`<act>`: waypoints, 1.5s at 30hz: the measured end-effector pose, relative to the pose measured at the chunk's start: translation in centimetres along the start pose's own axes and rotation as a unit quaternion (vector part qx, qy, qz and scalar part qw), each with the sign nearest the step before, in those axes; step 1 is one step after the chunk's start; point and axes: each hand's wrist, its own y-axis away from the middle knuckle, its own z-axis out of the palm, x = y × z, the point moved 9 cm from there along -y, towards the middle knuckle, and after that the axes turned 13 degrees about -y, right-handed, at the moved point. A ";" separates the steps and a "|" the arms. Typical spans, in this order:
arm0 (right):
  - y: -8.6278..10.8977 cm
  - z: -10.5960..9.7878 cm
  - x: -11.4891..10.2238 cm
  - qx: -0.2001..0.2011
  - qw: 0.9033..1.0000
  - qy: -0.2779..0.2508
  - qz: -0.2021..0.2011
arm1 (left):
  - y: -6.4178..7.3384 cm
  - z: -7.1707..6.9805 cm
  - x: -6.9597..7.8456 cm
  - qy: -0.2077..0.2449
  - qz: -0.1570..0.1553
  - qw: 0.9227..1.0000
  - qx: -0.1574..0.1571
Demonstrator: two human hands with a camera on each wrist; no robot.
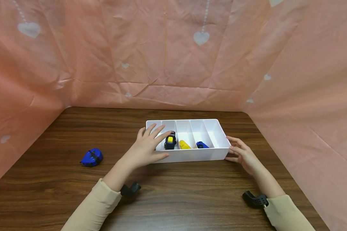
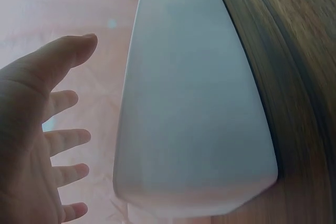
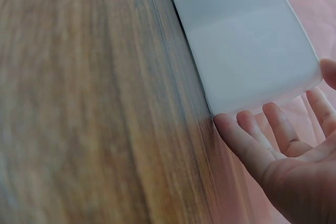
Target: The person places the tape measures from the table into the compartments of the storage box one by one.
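A white divided box (image 1: 191, 156) stands on the table. My left hand (image 1: 146, 149) hovers over its left end, fingers spread and straight, holding nothing; it partly hides the leftmost compartment. Close by its index finger, a black tape measure (image 1: 169, 143) with a yellow button sits in the second compartment from the left. The middle compartment has a small yellow object (image 1: 184, 145), and the one right of it a small blue object (image 1: 201, 145). At the box's right end, my right hand (image 1: 244, 155) touches the end wall with extended fingertips, also visible in the right wrist view.
A blue teardrop-shaped case (image 1: 92, 157) with a black band, like a chalk line reel, lies on the brown wooden table (image 1: 191, 195) to the left. Pink cloth (image 1: 167, 73) with white hearts hangs behind and along both sides.
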 end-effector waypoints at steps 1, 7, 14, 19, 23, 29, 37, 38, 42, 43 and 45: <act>0.0 0.0 0.0 0.000 1.000 0.000 0.000 | 0.1 -0.1 -0.2 -0.001 -0.002 1.000 0.000; 0.0 0.0 0.0 -0.003 1.000 -0.004 0.000 | 1.1 -0.4 -1.4 0.024 -0.017 1.000 -0.005; -0.1 -0.1 0.0 0.000 1.000 -0.002 0.001 | 2.0 -0.8 -2.6 0.039 -0.029 0.999 -0.010; -0.1 -0.1 0.0 0.000 1.000 -0.006 0.003 | 2.6 -0.9 -3.4 0.039 -0.034 0.999 -0.006; -0.1 -0.1 0.0 -0.002 1.000 -0.008 0.003 | 3.2 -1.1 -3.9 0.048 -0.037 0.998 -0.001; -0.1 -0.1 0.0 -0.003 1.000 -0.010 0.002 | 3.9 -1.2 -4.8 0.062 -0.039 0.997 0.009; -0.1 0.1 -0.1 0.001 1.000 0.000 0.002 | 5.2 -1.7 -6.3 0.073 -0.048 0.996 0.014; -0.1 0.1 -0.1 0.001 1.000 0.000 0.002 | 5.4 -1.7 -6.5 0.075 -0.049 0.996 0.012; 0.0 0.1 -0.2 -0.001 1.000 -0.004 -0.001 | 6.1 -1.8 -7.1 0.080 -0.054 0.995 0.008; 0.0 0.1 -0.2 -0.002 1.000 -0.004 -0.003 | 6.3 -1.8 -7.2 0.082 -0.054 0.995 0.009; 0.0 0.1 -0.3 -0.006 1.000 -0.007 -0.004 | 6.5 -2.0 -7.4 0.089 -0.053 0.995 0.011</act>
